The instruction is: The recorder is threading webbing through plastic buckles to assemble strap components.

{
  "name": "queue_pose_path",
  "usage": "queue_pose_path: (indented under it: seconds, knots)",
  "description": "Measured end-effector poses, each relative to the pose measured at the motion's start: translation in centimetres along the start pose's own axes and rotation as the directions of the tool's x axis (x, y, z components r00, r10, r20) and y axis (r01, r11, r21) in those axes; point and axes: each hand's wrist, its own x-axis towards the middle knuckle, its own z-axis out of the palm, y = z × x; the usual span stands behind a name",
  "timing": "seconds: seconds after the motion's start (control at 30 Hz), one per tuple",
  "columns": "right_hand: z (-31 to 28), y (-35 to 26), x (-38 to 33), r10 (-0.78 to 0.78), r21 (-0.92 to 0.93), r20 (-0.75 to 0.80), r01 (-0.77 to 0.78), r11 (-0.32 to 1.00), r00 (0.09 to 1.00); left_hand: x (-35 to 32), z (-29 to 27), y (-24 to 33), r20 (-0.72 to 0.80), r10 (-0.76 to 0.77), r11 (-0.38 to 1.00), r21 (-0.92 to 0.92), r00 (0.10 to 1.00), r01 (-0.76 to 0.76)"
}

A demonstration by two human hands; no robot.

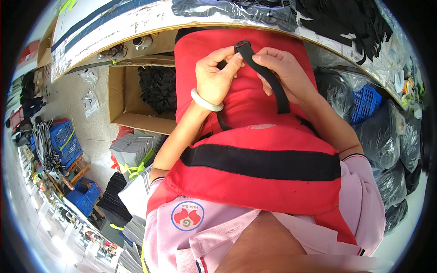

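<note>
Head view: left grip [213, 76] clamped on black strap [272, 82]; right grip [290, 73], seemingly, too.

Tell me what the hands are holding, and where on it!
A flat black fabric strap: the left hand grips it at the small, dark, rounded buckle; the right hand pinches it just below.

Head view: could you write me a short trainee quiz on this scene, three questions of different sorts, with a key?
1. On which wrist is the pale bangle worn?
2. True or false: the left hand and the right hand both have fingers on the black strap.
3. What lies inside the open cardboard box?
A) glass bottles
B) a heap of black pieces
C) white plates

Key:
1. The left wrist.
2. True.
3. B
</note>
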Motion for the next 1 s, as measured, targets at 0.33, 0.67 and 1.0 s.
queue_pose_path:
  seconds: [0.33,0.67,1.0]
  knots:
    - [0.3,2.0,1.9,-0.194,-0.047,-0.083,0.191,0.980,0.977,0.0,-1.7,-1.0,0.246,0.538,0.602,0.557,0.806,-0.572]
    - [0.5,2.9,3.6,-0.553,-0.585,0.128,0.513,0.628,0.823,-0.6,-2.5,-1.5,0.107,-0.351,0.777,-0.521,0.930,0.353]
    - [1.3,0.5,1.3,-0.198,-0.430,-0.051,0.158,0.889,0.979,-0.2,-1.7,-0.8,-0.138,-0.053,0.971,-0.238,0.989,0.019]
